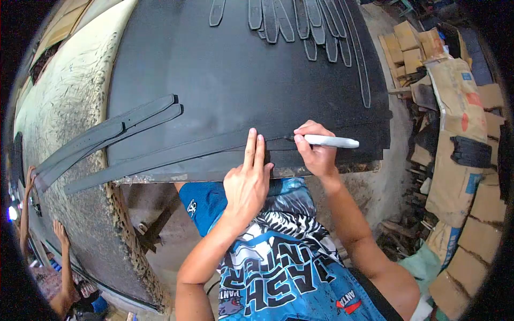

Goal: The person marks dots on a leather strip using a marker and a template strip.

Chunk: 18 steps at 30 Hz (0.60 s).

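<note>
A long black strap (160,162) lies along the near edge of a black-topped table (214,69). My left hand (246,182) rests on it, index and middle fingers stretched out flat and the other fingers partly curled. In my right hand (319,152) is a white marker (334,141), gripped between thumb and fingers. Its dark tip points left and meets the black material just right of my left fingertips. Any mark under the tip is too dark to make out.
Several stitched black straps (271,24) lie at the table's far side. More straps (107,131) stretch over the left edge onto a worn, pale-edged surface (80,80). A person's hand (61,232) rests there at lower left. Cardboard boxes (471,262) stand at right.
</note>
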Each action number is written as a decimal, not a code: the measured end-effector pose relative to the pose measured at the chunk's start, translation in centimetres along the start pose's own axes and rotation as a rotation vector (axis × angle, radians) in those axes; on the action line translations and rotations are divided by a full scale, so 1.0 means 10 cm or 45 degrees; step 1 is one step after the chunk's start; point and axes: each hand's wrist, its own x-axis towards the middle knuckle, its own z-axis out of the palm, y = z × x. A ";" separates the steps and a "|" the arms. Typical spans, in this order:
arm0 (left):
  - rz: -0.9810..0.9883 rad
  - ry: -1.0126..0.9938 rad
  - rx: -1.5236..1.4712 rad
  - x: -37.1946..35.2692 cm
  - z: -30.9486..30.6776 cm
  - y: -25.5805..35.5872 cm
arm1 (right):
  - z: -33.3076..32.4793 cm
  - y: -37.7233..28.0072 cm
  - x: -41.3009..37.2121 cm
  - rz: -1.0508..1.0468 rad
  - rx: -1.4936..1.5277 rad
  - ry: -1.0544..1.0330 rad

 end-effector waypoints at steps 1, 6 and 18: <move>0.009 -0.002 0.014 0.01 -0.01 -0.01 | 0.01 0.03 0.02 -0.023 -0.015 -0.010; -0.001 -0.043 -0.002 0.01 -0.03 -0.03 | 0.00 0.13 0.00 -0.028 -0.114 -0.111; 0.031 -0.009 0.031 0.01 -0.04 -0.03 | 0.06 0.15 0.02 -0.103 -0.147 -0.093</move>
